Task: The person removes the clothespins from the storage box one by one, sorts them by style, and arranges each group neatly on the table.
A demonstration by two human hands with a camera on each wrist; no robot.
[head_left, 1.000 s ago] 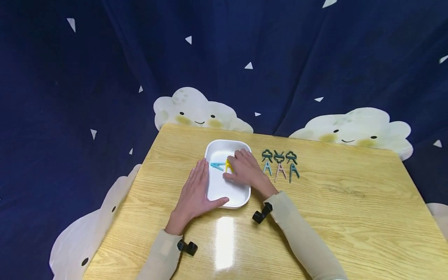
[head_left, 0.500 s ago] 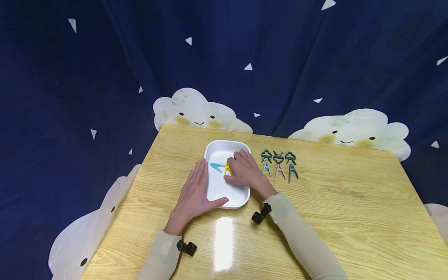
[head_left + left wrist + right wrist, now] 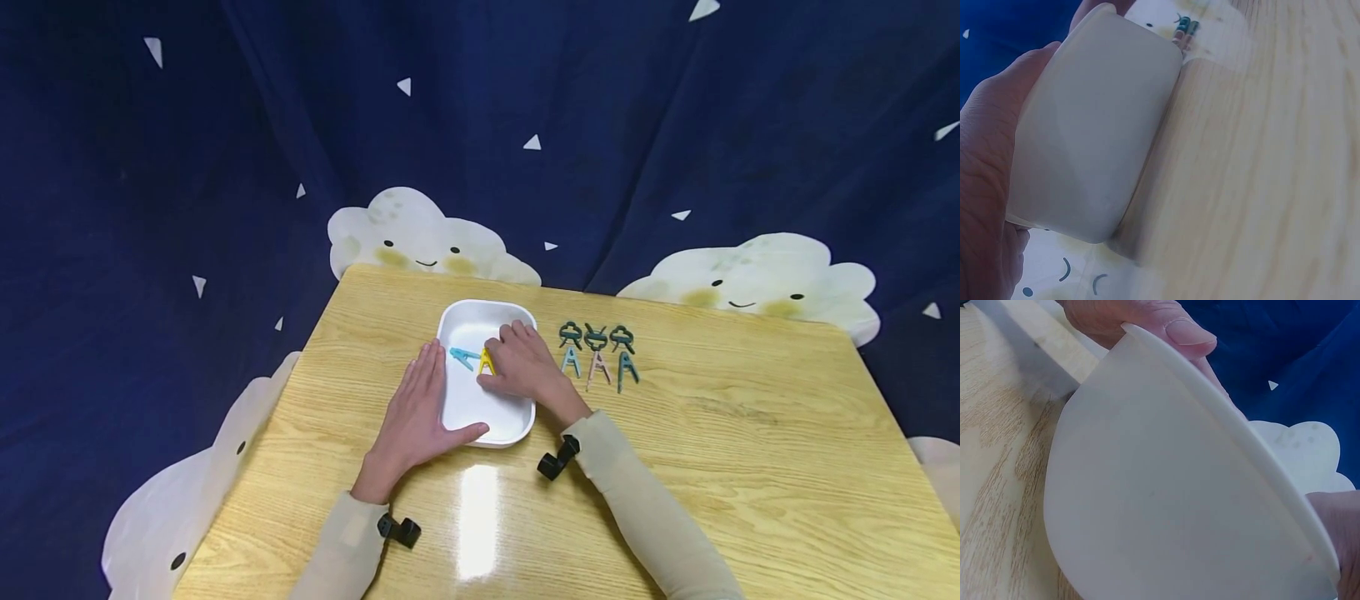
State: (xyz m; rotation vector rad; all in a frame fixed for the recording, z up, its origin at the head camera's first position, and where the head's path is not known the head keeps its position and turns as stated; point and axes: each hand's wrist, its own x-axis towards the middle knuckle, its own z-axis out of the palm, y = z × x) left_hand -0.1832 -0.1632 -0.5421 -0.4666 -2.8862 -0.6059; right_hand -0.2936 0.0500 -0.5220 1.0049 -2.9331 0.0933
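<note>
Only the head view shows the right hand (image 3: pixel 525 362) pinching a yellow clip (image 3: pixel 486 364); left hand (image 3: pixel 420 421), fingers straight, touches the tray (image 3: pixel 474 417) at nine o'clock.

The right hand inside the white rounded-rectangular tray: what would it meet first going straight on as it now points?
Past the yellow A-shaped clip at its fingertips, the right hand would probably meet the light-blue A-shaped clip in the tray first, though depth is hard to judge.
</note>
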